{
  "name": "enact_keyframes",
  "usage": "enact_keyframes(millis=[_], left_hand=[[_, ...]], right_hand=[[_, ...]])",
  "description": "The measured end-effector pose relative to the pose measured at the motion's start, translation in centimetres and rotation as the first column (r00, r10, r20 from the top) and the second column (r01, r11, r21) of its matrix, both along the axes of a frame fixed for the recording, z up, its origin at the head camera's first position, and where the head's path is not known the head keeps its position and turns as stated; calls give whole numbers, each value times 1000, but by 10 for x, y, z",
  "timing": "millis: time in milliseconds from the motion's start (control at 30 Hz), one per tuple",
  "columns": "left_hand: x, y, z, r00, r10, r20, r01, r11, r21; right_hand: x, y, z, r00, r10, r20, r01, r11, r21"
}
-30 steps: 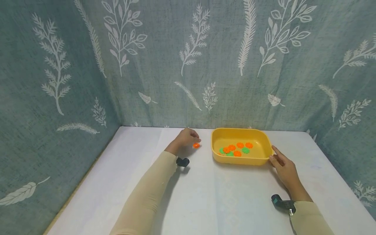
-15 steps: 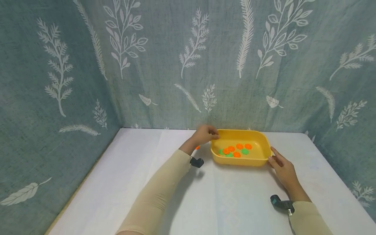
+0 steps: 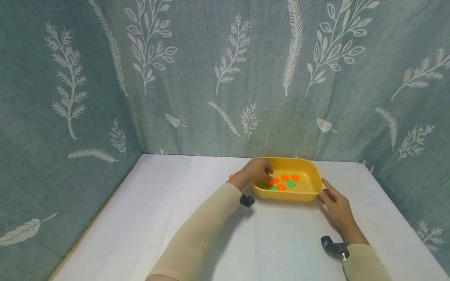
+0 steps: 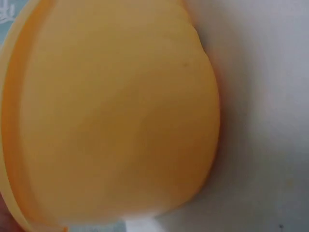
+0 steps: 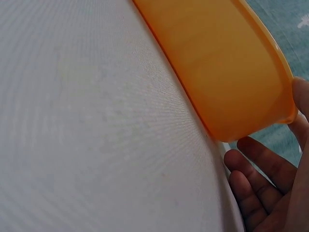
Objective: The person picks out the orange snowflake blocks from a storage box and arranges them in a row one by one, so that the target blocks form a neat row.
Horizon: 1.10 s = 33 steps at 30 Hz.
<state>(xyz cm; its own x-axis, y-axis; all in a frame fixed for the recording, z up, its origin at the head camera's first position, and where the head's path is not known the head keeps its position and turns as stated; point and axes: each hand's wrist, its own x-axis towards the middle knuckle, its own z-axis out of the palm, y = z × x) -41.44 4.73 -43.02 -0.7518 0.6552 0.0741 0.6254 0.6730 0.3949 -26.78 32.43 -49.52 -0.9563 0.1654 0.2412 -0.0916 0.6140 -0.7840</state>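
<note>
A yellow plastic tray (image 3: 306,197) stands on the table, with several small flower-shaped pieces in orange (image 3: 295,178) and green (image 3: 291,184) inside. My left hand (image 3: 257,170) reaches over the tray's left end, its fingers bent and its thumb just above an orange piece. A gap shows between thumb and forefinger. In the left wrist view, the tray's outer wall (image 4: 116,111) fills most of the picture and the fingertips are hidden. My right hand (image 3: 337,205) holds the tray's right end at the rim; its lower fingers (image 5: 258,181) curl loosely beneath.
Another orange piece (image 3: 231,176) lies on the white table (image 3: 168,203), partly behind the left wrist. Patterned teal cloth (image 3: 197,97) hangs behind the table and along both sides. Each wrist wears a small black camera.
My left hand has moved right, from beside the orange piece on the table, across the tray's left rim to over the pieces inside. My right hand has stayed at the tray's right end.
</note>
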Motion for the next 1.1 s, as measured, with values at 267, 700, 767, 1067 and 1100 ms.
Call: enact_keyframes(millis=[267,700,767,1067,1100], left_hand=[[2,6,-3,994,-3,-113,-23,972,-233],[6,5,0,989,-21,-145,-32,935,-354],[6,5,1,990,-27,-140,-23,938,-345],[7,5,4,994,-70,-79,40,942,-334],[7,5,4,995,-74,-71,48,947,-319]], right_hand=[[0,-2,-1,1000,-9,12,9,1000,4],[-3,-4,0,1000,-9,5,9,1000,3],[-2,-3,0,1000,-12,2,12,1000,6],[0,0,-2,1000,-10,10,9,1000,8],[0,1,-2,1000,-11,7,11,1000,9]])
